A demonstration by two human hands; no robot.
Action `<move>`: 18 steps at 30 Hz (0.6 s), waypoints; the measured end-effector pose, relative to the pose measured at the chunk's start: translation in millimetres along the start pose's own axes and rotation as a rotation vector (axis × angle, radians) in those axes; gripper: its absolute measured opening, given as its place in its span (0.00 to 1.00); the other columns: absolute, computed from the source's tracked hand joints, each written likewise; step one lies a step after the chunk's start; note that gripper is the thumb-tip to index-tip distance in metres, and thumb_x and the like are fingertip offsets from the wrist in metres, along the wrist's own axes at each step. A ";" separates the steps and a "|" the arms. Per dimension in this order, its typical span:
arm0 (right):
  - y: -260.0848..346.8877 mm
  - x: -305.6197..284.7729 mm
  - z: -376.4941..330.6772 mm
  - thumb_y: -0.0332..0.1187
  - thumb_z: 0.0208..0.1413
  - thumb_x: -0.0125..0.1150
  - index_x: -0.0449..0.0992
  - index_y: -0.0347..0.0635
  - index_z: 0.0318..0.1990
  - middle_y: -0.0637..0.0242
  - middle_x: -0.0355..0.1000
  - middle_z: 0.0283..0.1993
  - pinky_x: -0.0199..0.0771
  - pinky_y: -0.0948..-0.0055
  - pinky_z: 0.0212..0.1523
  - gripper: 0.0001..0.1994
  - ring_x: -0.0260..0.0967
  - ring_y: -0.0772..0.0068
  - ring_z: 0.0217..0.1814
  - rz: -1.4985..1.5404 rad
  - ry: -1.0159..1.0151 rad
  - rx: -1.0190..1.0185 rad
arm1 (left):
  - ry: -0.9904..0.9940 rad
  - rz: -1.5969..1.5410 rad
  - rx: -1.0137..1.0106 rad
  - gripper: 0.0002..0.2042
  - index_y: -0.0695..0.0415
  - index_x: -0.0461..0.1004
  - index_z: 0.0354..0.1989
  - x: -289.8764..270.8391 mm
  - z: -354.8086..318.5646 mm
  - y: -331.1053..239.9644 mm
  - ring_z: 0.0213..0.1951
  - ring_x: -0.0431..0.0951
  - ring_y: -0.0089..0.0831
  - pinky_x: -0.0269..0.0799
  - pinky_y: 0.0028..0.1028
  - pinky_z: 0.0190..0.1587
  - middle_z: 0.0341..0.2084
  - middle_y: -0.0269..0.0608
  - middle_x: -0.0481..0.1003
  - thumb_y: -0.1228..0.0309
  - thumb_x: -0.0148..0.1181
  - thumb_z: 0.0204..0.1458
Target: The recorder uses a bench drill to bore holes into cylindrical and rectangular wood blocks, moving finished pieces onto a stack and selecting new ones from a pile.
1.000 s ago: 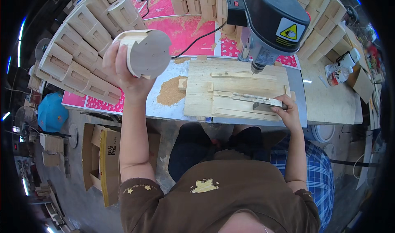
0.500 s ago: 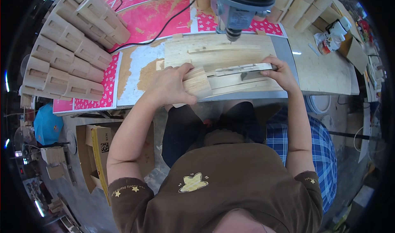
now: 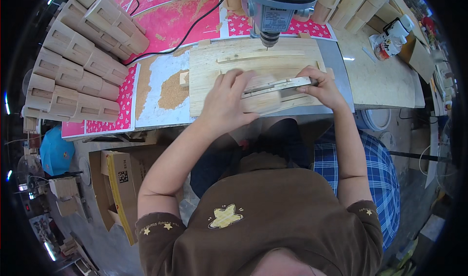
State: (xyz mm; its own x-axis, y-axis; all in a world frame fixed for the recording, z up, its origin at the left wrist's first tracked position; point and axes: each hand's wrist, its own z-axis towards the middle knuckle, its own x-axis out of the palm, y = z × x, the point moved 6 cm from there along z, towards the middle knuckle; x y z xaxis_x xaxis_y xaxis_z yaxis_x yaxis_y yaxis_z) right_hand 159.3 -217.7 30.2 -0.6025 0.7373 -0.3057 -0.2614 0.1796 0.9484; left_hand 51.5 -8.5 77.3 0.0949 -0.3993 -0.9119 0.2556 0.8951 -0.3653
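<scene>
My left hand [image 3: 225, 100] is closed round a pale wooden block [image 3: 263, 99], which is smeared by motion. The block lies along the wooden board [image 3: 204, 56], under the drill press chuck [image 3: 269, 38] and nearer to me. My right hand [image 3: 324, 88] pinches the right end of a long, narrow, light-coloured bar [image 3: 287, 83]. That bar runs leftward beside the block, and its left part is hidden behind the block and my left hand. Whether the two touch I cannot tell.
Rows of rounded wooden blocks with slots [image 3: 73, 76] stand at the left. Sawdust [image 3: 176, 90] lies beside the board. A black cable [image 3: 192, 29] crosses the pink sheet. At the right is a white bottle [image 3: 390, 39]; a cardboard box [image 3: 131, 173] sits below the table.
My left hand and the wooden block have moved right along the bar, toward my right hand. My right hand has barely moved. The whole view has shifted slightly.
</scene>
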 end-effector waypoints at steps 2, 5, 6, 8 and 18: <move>1.9 -3.7 -4.4 0.23 0.41 0.66 0.75 0.37 0.36 0.69 0.68 0.35 0.63 0.78 0.44 0.12 0.64 0.76 0.41 -0.066 -0.048 -0.020 | -0.328 -0.299 0.121 0.39 0.56 0.63 0.51 -11.2 -0.9 -3.7 0.49 0.65 0.43 0.69 0.34 0.49 0.48 0.47 0.63 0.68 0.75 0.23; 5.4 -9.6 -13.1 0.24 0.40 0.67 0.75 0.38 0.36 0.69 0.69 0.34 0.63 0.76 0.44 0.13 0.65 0.73 0.41 -0.170 -0.151 -0.035 | -0.487 -0.915 -0.155 0.40 0.57 0.62 0.52 20.3 -17.3 34.3 0.50 0.64 0.44 0.67 0.34 0.51 0.50 0.47 0.61 0.70 0.76 0.23; 5.5 -13.0 -15.2 0.26 0.39 0.68 0.75 0.39 0.36 0.68 0.69 0.33 0.63 0.75 0.44 0.13 0.65 0.71 0.41 -0.206 -0.210 -0.024 | -0.495 -0.912 -0.159 0.40 0.57 0.62 0.52 31.7 -21.9 39.5 0.50 0.64 0.44 0.67 0.34 0.51 0.50 0.47 0.61 0.70 0.76 0.23; 9.5 -20.1 -12.1 0.27 0.37 0.69 0.75 0.39 0.36 0.67 0.70 0.32 0.64 0.73 0.43 0.14 0.64 0.67 0.40 -0.371 -0.258 -0.091 | -0.437 -0.814 -0.161 0.38 0.58 0.63 0.51 52.2 -24.9 42.6 0.51 0.64 0.43 0.68 0.36 0.49 0.48 0.47 0.62 0.70 0.75 0.26; 0.8 -32.1 41.1 0.28 0.34 0.71 0.75 0.39 0.37 0.64 0.71 0.34 0.66 0.68 0.42 0.17 0.66 0.60 0.40 -0.535 -0.428 -0.122 | -0.471 -0.139 -0.289 0.35 0.57 0.70 0.51 64.4 6.0 54.3 0.46 0.66 0.38 0.49 0.38 0.54 0.42 0.41 0.69 0.60 0.72 0.28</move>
State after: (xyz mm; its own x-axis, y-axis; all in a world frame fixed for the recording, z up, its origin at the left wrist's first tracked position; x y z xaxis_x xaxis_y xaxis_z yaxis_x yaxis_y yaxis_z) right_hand 209.5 -214.5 44.2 -0.0231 0.7642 -0.6446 -0.5377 0.5341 0.6524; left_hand 77.3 13.2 -0.2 0.5149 -0.5031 -0.6941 0.0287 0.8194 -0.5725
